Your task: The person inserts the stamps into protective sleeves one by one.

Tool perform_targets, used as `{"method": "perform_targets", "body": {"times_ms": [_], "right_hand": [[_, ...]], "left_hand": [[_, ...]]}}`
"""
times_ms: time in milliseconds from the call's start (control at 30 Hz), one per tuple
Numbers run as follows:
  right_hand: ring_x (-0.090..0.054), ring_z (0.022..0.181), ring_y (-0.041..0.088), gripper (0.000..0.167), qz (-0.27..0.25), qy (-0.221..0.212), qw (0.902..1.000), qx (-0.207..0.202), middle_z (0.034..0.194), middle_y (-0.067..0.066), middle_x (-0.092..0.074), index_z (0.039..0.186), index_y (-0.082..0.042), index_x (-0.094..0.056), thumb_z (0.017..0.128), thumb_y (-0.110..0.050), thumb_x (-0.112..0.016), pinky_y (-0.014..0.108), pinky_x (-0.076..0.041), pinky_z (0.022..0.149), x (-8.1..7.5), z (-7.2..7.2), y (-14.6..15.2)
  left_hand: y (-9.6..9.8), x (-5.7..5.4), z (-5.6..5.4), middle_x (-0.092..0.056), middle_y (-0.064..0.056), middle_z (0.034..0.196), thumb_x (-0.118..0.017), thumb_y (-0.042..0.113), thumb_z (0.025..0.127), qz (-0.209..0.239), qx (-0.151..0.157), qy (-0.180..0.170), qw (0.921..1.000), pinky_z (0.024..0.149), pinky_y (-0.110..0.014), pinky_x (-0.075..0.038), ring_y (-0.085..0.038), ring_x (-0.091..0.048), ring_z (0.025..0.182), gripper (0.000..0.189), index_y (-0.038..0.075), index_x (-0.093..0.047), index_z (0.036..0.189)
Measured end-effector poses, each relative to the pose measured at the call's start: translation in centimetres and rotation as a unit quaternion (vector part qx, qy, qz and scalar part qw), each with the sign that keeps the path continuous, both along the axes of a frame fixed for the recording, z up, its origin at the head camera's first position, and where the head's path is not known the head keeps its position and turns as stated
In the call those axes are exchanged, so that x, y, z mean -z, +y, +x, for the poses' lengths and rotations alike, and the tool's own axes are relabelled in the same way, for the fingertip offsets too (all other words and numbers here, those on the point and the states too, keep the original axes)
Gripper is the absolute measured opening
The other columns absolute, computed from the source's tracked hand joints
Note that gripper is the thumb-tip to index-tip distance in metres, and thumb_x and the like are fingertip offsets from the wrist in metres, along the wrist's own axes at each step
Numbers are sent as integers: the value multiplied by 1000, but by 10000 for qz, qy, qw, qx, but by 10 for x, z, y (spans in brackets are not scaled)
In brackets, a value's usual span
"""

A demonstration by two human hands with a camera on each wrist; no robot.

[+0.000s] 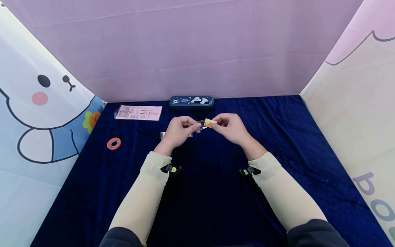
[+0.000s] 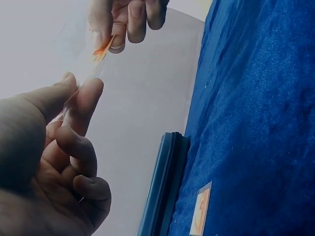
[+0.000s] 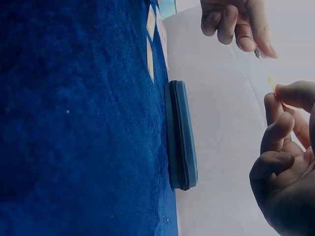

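Observation:
Both hands are raised over the middle of the cloth in the head view. My left hand (image 1: 180,131) pinches a small clear plastic sleeve (image 1: 202,124) between thumb and forefinger. From the other side, my right hand (image 1: 232,127) pinches a small yellow-orange stamp (image 1: 210,122) by its edge. The stamp's edge looks toothed in the left wrist view, and the stamp (image 2: 102,51) overlaps the sleeve there. Beneath the left hand, partly hidden by it, lie small sleeved stamps (image 1: 190,135); two sleeved pieces (image 3: 150,60) show on the cloth in the right wrist view.
A dark blue panda pencil case (image 1: 191,102) stands at the back by the lilac curtain. To its left lies a pink printed card in a clear bag (image 1: 139,113). An orange tape roll (image 1: 114,143) sits at the left on the dark blue cloth (image 1: 277,144).

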State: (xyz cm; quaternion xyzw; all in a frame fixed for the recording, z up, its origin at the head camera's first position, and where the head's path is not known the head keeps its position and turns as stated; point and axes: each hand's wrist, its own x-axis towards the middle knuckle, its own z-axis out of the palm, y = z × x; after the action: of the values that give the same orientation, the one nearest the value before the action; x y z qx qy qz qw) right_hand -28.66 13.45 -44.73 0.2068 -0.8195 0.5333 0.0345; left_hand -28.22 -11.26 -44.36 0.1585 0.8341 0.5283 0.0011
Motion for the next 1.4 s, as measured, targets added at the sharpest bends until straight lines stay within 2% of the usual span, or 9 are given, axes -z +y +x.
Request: {"method": "perform_targets", "body": {"times_ms": [300,533,633,767,1033,1133,1267,1333,1400], "right_hand": [[-52,57,18,6,-71,-18,9998,-180,83,5,-69,100,-11,-81,94,-12,-80,26,-39,49,-3,2,1],[-52,57,18,6,-75,-22,9997,-222,83,5,-69,100,-11,-81,94,-13,-80,27,-39,50,-2,1,1],[-53,58,19,5,-46,-22,9997,-227,83,4,-70,100,-12,-81,95,-14,-80,27,-40,50,-1,1,2],[-53,58,20,5,-61,7,9996,-271,84,3,-70,99,-13,-81,95,-15,-80,28,-40,50,0,0,2],[-51,56,19,6,-56,15,9996,-277,82,5,-69,100,-12,-81,95,-16,-80,27,-39,49,1,0,3],[-51,54,19,5,-76,-74,9996,-251,78,7,-67,100,-13,-80,96,-15,-79,28,-39,47,1,0,3],[-51,54,19,5,-42,-69,9998,-193,77,7,-67,100,-12,-80,96,-14,-79,27,-38,47,2,-1,2],[-51,55,18,5,0,-20,9999,-162,79,5,-67,99,-11,-80,95,-13,-79,27,-38,48,2,-2,2],[-51,56,17,5,29,23,9999,-140,79,5,-68,99,-10,-80,94,-12,-80,26,-38,49,2,-2,2]], "left_hand": [[0,1,1,-78,2,82,-77,32,98,117,-19,69,9999,61,-28,-50,-19,-67,71,18,15,-78,92],[1,1,1,-78,2,81,-77,32,97,181,-51,61,9998,60,-28,-47,-37,-70,85,18,15,-78,92],[0,2,1,-77,2,81,-78,33,97,180,-51,55,9998,60,-28,-46,-33,-71,83,18,16,-78,92],[0,3,0,-77,2,81,-77,33,97,152,-55,42,9999,60,-29,-46,-21,-69,78,18,16,-78,92],[0,3,-1,-78,1,82,-77,32,98,189,8,-22,9998,62,-28,-51,-21,-68,73,17,15,-78,94],[0,3,-1,-78,0,83,-77,31,98,216,47,-43,9997,63,-28,-53,-26,-71,77,17,15,-77,94],[0,2,-1,-78,-1,83,-77,28,98,275,117,-71,9995,64,-28,-54,-39,-71,86,15,14,-77,94],[0,2,-1,-78,-1,83,-77,28,98,282,142,-89,9995,64,-29,-54,-41,-71,87,14,14,-77,95],[0,1,-1,-78,-1,83,-77,27,98,271,157,-94,9995,65,-31,-55,-37,-72,86,13,14,-77,95]]}}
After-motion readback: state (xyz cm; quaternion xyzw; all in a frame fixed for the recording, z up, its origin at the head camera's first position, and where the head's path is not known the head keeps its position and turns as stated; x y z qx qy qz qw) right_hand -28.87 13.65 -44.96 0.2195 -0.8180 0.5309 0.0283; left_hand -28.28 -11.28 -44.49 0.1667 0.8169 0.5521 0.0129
